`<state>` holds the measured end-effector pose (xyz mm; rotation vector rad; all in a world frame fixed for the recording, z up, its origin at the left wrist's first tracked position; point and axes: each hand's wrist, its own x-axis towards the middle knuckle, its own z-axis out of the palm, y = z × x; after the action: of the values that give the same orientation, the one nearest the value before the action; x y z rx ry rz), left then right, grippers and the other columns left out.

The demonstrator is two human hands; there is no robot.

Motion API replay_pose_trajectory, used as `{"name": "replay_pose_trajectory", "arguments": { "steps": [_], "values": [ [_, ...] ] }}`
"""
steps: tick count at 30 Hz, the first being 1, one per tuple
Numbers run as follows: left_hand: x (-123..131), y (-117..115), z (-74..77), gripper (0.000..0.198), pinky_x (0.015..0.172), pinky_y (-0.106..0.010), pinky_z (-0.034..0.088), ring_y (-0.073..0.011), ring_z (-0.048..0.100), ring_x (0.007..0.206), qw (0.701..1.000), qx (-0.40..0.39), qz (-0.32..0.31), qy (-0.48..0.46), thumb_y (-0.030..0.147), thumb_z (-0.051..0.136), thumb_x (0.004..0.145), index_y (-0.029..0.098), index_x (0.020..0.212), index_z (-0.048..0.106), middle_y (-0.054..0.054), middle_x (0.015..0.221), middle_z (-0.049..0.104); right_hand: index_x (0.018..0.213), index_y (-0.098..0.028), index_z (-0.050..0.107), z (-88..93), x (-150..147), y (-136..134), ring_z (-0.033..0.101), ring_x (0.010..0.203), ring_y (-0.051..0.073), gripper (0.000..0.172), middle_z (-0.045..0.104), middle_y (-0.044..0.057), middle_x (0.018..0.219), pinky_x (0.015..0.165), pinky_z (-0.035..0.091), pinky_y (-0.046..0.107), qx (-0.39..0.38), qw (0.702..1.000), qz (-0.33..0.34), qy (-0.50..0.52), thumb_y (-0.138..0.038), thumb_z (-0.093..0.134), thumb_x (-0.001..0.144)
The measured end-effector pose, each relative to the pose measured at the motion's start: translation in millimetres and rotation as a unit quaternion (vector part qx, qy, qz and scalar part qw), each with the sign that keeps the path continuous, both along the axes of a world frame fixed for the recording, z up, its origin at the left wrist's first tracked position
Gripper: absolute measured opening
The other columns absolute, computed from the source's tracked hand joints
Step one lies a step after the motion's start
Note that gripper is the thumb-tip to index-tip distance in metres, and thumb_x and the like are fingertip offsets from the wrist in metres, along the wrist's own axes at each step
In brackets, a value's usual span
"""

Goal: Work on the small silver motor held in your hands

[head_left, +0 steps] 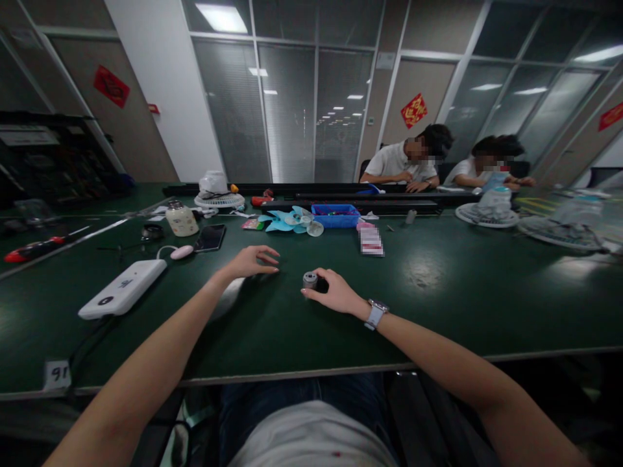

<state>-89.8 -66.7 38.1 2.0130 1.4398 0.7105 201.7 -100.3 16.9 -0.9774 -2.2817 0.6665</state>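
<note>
Green table (462, 292), glare spots on top. Behind it: glass panels (341, 23) with blinds (289, 123), white wall section (150, 71) to the left, brown doors (80, 65) either side, red posters (111, 85) on them. Dark shelf (53, 162) far left. Bright rectangular lights (221, 18) show in the glass.

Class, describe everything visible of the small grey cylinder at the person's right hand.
The small grey cylinder is squat and looks metallic, with a paler round top face bearing dark spots, perhaps holes. Roughly upright, it is held between thumb and fingers of the right hand, on or just above the green tabletop. Finer detail cannot be told.
</note>
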Motion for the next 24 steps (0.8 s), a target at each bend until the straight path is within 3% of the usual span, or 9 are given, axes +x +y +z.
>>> {"name": "replay_pose_trajectory", "arguments": {
  "steps": [7,14,18,24],
  "values": [
    [7.3,2.0,-12.0,0.047,0.088,-0.039,0.052,-0.028,0.073,0.091,1.0,0.015,0.001,0.014,0.044,0.079,0.065,0.021,0.104,0.067,-0.005,0.088,0.079,0.109,-0.018,0.064,-4.8,-0.2,4.4,0.06,0.097,0.022,0.04,0.067,0.007,0.106,0.085,0.046,0.037,-0.039,0.998,0.014,0.043,-0.044,0.071,0.079],
    [54.0,-24.8,4.6,0.043,0.083,-0.038,0.053,-0.0258,0.074,0.088,0.986,0.138,-0.012,-0.09,0.043,0.074,0.074,0.018,0.107,0.061,-0.007,0.087,0.078,0.11,-0.018,0.067,-1.3,-3.5,2.5,0.063,0.098,0.02,0.032,0.07,0.006,0.107,0.092,0.046,0.036,-0.102,0.988,0.051,0.104,-0.028,0.07,0.08],
    [78.5,-42.6,10.3,0.041,0.078,-0.035,0.055,-0.0241,0.074,0.084,0.978,0.127,-0.043,-0.159,0.037,0.074,0.076,0.017,0.107,0.056,-0.008,0.089,0.077,0.107,-0.018,0.069,-0.8,-4.3,2.9,0.064,0.096,0.02,0.029,0.071,0.005,0.104,0.091,0.046,0.036,-0.118,0.985,0.057,0.115,-0.027,0.069,0.08],
    [91.8,-49.1,3.5,0.039,0.082,-0.037,0.055,-0.0228,0.073,0.085,0.969,0.109,-0.064,-0.212,0.033,0.072,0.078,0.018,0.108,0.054,-0.008,0.091,0.076,0.104,-0.016,0.069,0.0,-3.2,1.7,0.063,0.091,0.02,0.025,0.07,0.005,0.1,0.085,0.047,0.034,-0.102,0.988,0.058,0.105,-0.027,0.068,0.081]
  ]
}}
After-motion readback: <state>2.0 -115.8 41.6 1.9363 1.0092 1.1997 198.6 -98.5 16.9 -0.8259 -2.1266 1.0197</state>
